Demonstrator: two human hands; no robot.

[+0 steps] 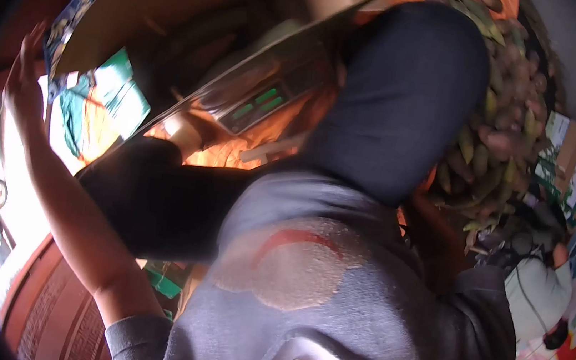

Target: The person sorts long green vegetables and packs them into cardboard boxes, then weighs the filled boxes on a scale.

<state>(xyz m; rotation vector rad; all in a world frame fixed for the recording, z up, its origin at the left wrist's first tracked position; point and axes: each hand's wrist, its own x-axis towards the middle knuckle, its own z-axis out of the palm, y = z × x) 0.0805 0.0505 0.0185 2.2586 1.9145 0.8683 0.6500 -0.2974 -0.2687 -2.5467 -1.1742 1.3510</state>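
My left hand (23,79) is raised at the far left, blurred, its fingers stretched out with nothing visible in them. Beside it are a dark blue printed package (61,33) and the side of a large cardboard box (118,8). Dark elongated shapes lie inside the box, too shadowed to name. Against the box is a weighing scale (261,105) with lit green displays. My right forearm (435,238) goes down behind my raised thigh, which hides the right hand and anything it touches.
A heap of brownish and green elongated produce (498,134) lies at the right. Orange sheeting (216,151) spreads under the scale. Printed cartons (557,152) stand beyond the heap. Another person in a pale top (540,294) is at the far right. A green-and-white bag (99,110) is at the left.
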